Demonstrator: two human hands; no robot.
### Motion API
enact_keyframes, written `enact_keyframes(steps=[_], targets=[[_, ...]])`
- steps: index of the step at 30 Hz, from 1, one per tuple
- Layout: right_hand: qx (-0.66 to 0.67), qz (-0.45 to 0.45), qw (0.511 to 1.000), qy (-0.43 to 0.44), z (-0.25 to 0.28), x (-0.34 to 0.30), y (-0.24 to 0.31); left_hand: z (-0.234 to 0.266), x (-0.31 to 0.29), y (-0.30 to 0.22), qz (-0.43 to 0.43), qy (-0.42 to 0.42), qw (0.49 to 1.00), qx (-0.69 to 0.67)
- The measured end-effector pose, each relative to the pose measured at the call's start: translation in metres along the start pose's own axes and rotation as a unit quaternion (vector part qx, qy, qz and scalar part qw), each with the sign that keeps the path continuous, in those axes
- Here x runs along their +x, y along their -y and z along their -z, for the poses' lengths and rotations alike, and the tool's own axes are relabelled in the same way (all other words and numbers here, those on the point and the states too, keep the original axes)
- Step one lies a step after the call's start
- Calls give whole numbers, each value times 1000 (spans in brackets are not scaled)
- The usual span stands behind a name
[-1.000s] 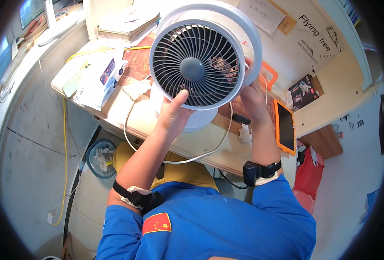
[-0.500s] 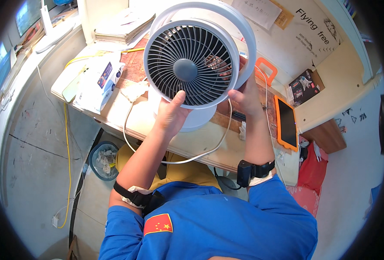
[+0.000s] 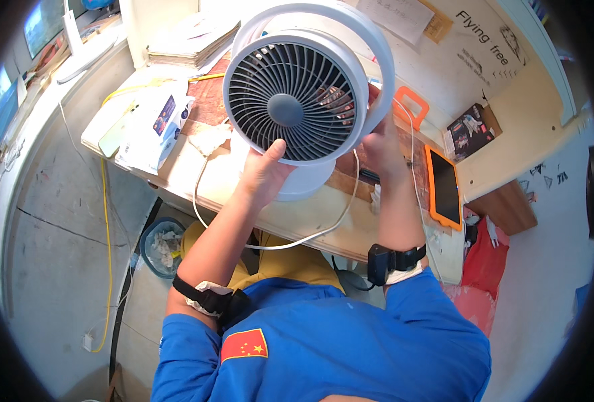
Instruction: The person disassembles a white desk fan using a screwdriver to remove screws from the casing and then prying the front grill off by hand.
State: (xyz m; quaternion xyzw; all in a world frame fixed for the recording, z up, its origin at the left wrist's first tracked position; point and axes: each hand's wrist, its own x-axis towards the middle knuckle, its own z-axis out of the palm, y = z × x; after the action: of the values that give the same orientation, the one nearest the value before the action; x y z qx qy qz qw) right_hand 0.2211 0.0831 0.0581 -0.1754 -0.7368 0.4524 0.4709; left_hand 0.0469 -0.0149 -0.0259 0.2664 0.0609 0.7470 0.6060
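Note:
A white desk fan (image 3: 285, 110) with a dark spiral grille and a round grey hub faces me above the desk. A wide white loop frame arcs over its head, and a pale round base shows below. My left hand (image 3: 265, 173) grips the lower rim, its thumb over the grille's edge and its other fingers hidden. My right hand (image 3: 382, 144) is closed on the fan's right side, by the loop frame; its fingertips are mostly hidden behind the fan. A white cord (image 3: 324, 232) hangs in a loop in front of the desk edge.
On the desk (image 3: 176, 167) lie a white soft packet (image 3: 160, 130) at left and a paper stack (image 3: 193, 41) behind. An orange-framed tablet (image 3: 443, 189) leans at right, near a dark picture box (image 3: 472, 132). A waste bin (image 3: 163, 248) stands below.
My right hand has shifted its hold, its thumb now mostly out of sight by the fan's rim. The fan's head has turned very slightly; my left hand stays at the lower rim.

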Motion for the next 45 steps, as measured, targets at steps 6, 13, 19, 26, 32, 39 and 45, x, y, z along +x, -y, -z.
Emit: enact_keyframes(steps=[6, 13, 19, 26, 32, 39, 45], targets=[[444, -68, 893, 40, 22, 4, -23, -12, -7, -21, 57, -76, 983, 157], [263, -54, 961, 64, 30, 13, -19, -18, -31, -45, -39, -220, 903, 368], [202, -96, 967, 122, 46, 16, -16, -61, -33, -61, -387, -46, 433, 813], [213, -103, 962, 136, 41, 17, -9, -78, -4, -34, -295, 15, 395, 870], [198, -97, 971, 93, 26, -2, 0, -74, 1, -39, -312, 38, 371, 874], [-206, 90, 961, -159, -34, -51, 1, -39, 16, -75, -369, -161, 686, 606], [-286, 106, 940, -155, -64, -74, 0, -11, 52, -83, -35, -183, 957, 223]])
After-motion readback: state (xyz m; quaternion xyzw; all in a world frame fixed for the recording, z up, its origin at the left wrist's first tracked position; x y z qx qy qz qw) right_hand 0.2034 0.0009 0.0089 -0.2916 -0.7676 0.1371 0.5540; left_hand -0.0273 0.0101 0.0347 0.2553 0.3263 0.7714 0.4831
